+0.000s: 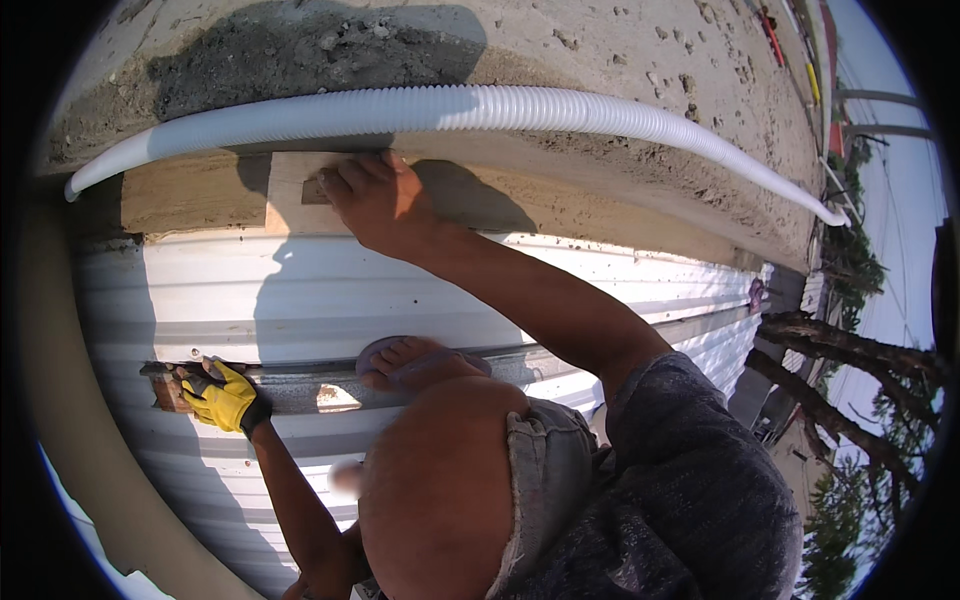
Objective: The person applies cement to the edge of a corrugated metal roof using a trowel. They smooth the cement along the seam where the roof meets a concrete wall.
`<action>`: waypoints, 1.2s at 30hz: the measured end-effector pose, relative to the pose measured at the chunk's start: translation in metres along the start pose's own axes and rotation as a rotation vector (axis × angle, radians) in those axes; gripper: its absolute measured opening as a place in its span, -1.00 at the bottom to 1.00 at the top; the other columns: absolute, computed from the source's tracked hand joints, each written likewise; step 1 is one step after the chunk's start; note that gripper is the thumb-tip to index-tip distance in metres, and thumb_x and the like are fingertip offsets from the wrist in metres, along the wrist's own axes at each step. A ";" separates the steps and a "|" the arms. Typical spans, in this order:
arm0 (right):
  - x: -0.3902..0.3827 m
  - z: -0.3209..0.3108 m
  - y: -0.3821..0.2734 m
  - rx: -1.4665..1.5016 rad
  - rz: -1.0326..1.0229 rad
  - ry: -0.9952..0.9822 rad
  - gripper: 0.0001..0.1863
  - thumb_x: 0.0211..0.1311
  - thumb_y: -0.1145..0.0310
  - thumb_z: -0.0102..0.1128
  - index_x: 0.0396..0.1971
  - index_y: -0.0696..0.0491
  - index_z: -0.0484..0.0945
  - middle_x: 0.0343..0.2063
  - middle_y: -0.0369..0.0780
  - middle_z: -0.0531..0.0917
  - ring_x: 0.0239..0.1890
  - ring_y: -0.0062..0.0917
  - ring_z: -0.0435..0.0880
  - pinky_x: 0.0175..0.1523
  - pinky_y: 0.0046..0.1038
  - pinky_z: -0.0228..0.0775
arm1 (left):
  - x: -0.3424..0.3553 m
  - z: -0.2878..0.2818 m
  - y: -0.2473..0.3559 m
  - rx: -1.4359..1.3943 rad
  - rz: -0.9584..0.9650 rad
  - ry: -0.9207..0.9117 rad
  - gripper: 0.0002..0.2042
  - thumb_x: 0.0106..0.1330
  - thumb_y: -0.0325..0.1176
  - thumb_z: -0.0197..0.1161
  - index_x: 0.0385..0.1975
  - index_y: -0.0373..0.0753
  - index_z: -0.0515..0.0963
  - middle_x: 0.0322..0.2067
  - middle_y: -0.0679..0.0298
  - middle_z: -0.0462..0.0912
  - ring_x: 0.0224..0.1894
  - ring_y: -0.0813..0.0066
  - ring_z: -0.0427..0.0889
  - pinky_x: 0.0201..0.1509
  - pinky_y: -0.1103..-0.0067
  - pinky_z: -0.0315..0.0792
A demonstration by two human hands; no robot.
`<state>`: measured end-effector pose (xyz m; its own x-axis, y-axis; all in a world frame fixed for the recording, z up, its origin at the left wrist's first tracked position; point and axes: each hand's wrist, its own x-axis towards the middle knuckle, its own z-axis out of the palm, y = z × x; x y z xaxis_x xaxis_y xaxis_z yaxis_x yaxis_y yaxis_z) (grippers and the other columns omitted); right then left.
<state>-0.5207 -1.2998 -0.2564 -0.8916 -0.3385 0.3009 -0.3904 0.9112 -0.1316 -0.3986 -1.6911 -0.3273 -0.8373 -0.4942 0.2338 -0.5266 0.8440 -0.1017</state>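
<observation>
My left hand [222, 396], in a yellow and grey fingertip-less glove, rests with its fingers spread over the rusty end of a long metal channel [290, 388]. My bare right hand [378, 198] reaches across to a tan ledge [195, 195]. Its fingers are bent down over a pale rectangular surface [287, 210], next to a small dark brown rectangular piece [317, 191]. My palm and fingers hide how far they grip that piece. Beyond the ledge lies a white corrugated hose [480, 108], apart from both hands.
White ribbed metal sheeting [340, 285] spreads under me, and my sandalled foot [410, 358] stands by the channel. A thick beige curved edge [70, 400] borders the left. Rough, pitted ground [620, 50] lies past the hose. Bare branches [840, 390] stand at the right.
</observation>
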 end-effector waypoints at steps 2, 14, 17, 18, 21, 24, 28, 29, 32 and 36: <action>-0.080 -0.043 0.065 -0.038 0.023 -0.174 -0.55 0.26 0.30 0.25 0.15 0.05 0.59 -0.11 -0.20 0.67 -0.10 -0.32 0.62 0.11 -0.22 0.43 | 0.001 -0.005 -0.005 0.004 0.044 0.022 -0.31 0.49 0.28 0.00 0.48 0.00 0.29 0.35 0.05 0.43 0.40 0.00 0.35 0.46 0.09 0.16; -0.292 -0.217 0.137 0.053 0.412 -0.622 -0.61 0.38 0.30 0.15 0.13 0.16 0.52 -0.01 0.01 0.63 -0.02 -0.07 0.64 0.13 -0.05 0.48 | 0.005 -0.036 0.018 -0.408 -0.028 0.111 -0.39 0.36 -0.13 0.33 0.39 -0.15 0.40 0.36 0.02 0.41 0.43 -0.06 0.32 0.53 0.08 0.04; -0.157 -0.172 0.059 0.934 0.900 -0.610 -0.52 0.46 0.17 0.17 0.23 0.14 0.46 0.09 -0.06 0.59 0.09 -0.17 0.63 0.20 -0.12 0.52 | 0.004 -0.090 0.078 -0.855 0.208 0.020 -0.63 0.34 -0.29 0.31 0.10 -0.27 0.61 0.11 0.08 0.61 0.25 0.06 0.51 0.30 0.27 0.37; -0.117 -0.157 0.036 1.255 1.149 -0.634 -0.50 0.48 0.11 0.18 0.25 0.11 0.45 0.12 -0.10 0.58 0.13 -0.21 0.62 0.22 -0.14 0.52 | -0.002 -0.110 0.102 -1.054 0.352 -0.135 -0.69 0.35 -0.32 0.28 0.05 -0.26 0.64 0.01 0.06 0.65 0.12 0.07 0.58 0.16 0.34 0.47; -0.082 -0.101 -0.004 1.756 1.159 -0.593 -0.36 0.50 -0.14 -0.02 0.28 0.08 0.41 0.04 -0.10 0.64 0.00 -0.25 0.70 0.01 -0.22 0.64 | -0.037 -0.123 0.151 -1.794 0.213 -0.942 -0.63 0.41 -0.41 0.28 0.20 -0.26 0.57 0.15 0.14 0.65 0.26 0.26 0.56 0.28 0.45 0.48; -0.063 -0.057 -0.033 2.440 1.151 -0.827 -0.33 0.49 -0.23 -0.08 0.24 0.06 0.44 -0.01 -0.05 0.66 -0.07 -0.24 0.72 -0.08 -0.20 0.62 | -0.069 -0.073 0.153 -2.000 0.562 -0.335 -0.66 0.39 -0.42 0.32 0.14 -0.23 0.60 0.09 0.07 0.66 0.09 0.16 0.66 0.18 0.39 0.52; -0.031 -0.066 -0.035 2.095 1.099 -1.072 -0.42 0.51 -0.16 -0.06 0.14 0.05 0.48 -0.11 0.06 0.70 -0.25 -0.23 0.72 -0.17 -0.27 0.56 | -0.063 -0.091 0.155 -2.290 -0.057 -0.702 -0.67 0.43 -0.42 0.29 0.16 -0.26 0.59 0.09 0.19 0.66 0.09 0.35 0.65 0.16 0.39 0.55; -0.031 -0.061 -0.028 1.887 1.039 -1.058 -0.46 0.53 -0.13 -0.06 0.13 0.05 0.49 -0.13 0.05 0.70 -0.28 -0.25 0.72 -0.18 -0.27 0.56 | -0.049 -0.084 0.149 -2.155 0.055 -0.459 -0.66 0.44 -0.42 0.28 0.19 -0.26 0.56 0.06 0.22 0.66 0.07 0.40 0.65 0.14 0.44 0.55; -0.056 -0.061 -0.002 1.268 0.860 -1.001 -0.67 0.61 0.14 -0.03 0.07 0.08 0.50 -0.27 -0.03 0.73 -0.36 -0.34 0.71 -0.22 -0.33 0.56 | -0.006 -0.064 0.144 -2.163 -0.289 -0.242 -0.63 0.45 -0.41 0.24 0.23 -0.27 0.50 -0.01 0.28 0.66 0.02 0.52 0.65 0.09 0.58 0.54; -0.086 -0.032 -0.025 0.916 0.520 -0.965 -0.75 0.50 0.30 0.14 -0.01 0.15 0.55 -0.35 -0.16 0.73 -0.33 -0.42 0.72 -0.20 -0.36 0.57 | 0.060 -0.035 0.129 -1.986 -0.626 -0.279 -0.66 0.44 -0.41 0.23 0.18 -0.29 0.52 -0.17 0.34 0.68 -0.20 0.63 0.64 -0.15 0.63 0.55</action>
<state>-0.4268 -1.2854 -0.2486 -0.6361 -0.3819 -0.6704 0.3473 0.6342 -0.6908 -0.5116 -1.6052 -0.2925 -0.7463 -0.5847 -0.3180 -0.0102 -0.4677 0.8838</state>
